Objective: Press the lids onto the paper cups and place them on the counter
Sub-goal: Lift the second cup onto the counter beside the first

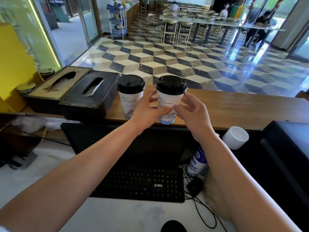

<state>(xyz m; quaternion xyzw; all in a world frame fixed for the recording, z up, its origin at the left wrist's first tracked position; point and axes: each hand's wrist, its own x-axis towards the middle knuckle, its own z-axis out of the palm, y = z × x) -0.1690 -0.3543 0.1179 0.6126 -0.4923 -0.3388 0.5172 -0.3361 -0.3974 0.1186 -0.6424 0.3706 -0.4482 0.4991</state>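
Both hands (168, 113) around the right paper cup (168, 104), fingers loosely curled on its sides, base at the desk (234, 108) edge; black lid (170, 85) pressed on; second lidded cup (129, 96) already standing just beside; nearly done, only releasing left
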